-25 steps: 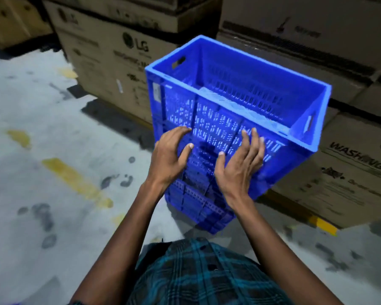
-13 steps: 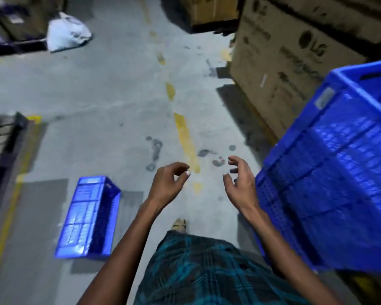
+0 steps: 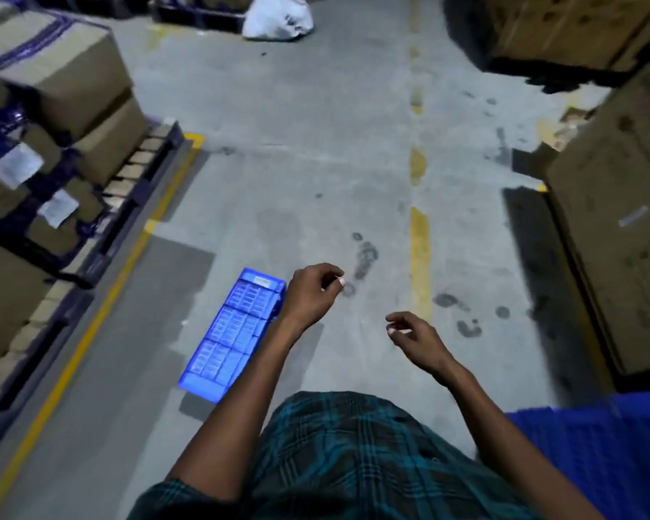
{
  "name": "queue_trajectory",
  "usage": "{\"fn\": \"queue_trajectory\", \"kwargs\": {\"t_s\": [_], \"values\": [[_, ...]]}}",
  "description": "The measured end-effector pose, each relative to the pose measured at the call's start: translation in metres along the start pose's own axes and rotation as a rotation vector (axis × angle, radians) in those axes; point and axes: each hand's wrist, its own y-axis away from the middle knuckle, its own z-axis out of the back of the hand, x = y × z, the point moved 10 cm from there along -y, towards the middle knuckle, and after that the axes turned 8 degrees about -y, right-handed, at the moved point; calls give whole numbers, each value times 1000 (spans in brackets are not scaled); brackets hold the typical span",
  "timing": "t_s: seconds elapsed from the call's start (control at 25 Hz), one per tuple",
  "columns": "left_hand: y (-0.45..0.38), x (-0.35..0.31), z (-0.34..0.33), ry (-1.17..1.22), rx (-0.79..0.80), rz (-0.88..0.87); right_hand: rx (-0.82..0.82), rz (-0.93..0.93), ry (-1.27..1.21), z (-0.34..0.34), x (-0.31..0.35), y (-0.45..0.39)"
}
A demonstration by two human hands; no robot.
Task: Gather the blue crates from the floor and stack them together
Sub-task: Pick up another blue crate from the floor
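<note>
Both hands are up in front of me and empty: left hand (image 3: 310, 292) loosely curled, right hand (image 3: 413, 334) the same, fingers relaxed, gripping nothing. The target is right there, a blue crate (image 3: 233, 334) lying flat on the floor (image 3: 316, 144), near and to the left, partly under my left forearm in view. A second mass of blue crates (image 3: 593, 456) sits at the near right edge, and I judge that's the stack to build on.

To do this cleanly, I'd crouch to the left and take the flat crate with one hand on each long side, so it lifts level rather than dragging.

Around me: cardboard boxes (image 3: 53, 88) on a pallet (image 3: 136, 189) along the left, behind a yellow line (image 3: 102, 313); big cartons (image 3: 615, 238) on the right; a white sack (image 3: 278, 16) far up the aisle. The way to the crate looks free, but the pallet corner is near enough to mind on the turn back.
</note>
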Motion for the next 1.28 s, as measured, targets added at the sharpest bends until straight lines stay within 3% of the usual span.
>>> {"fn": "queue_trajectory", "kwargs": {"t_s": [0.2,0.4,0.56,0.72,0.88,1.0,1.16,1.28], "values": [[-38,131,78,-24,-121,312,177,-61,49,-66,64,-83],[-32,242,101,9,-247,681,394,-60,94,-133,114,-186],[-32,317,81,31,-298,907,499,-127,199,-197,94,-277],[-26,426,27,45,-281,1164,605,-208,341,-272,25,-357],[4,516,-60,114,-250,1353,541,-207,534,-334,-61,-445],[34,570,-108,10,-211,1475,473,-194,606,-376,-131,-498],[77,629,-152,-158,-175,1561,212,-308,522,-403,-220,-513],[97,643,-176,-311,-110,1513,143,-360,438,-411,-269,-505]]}}
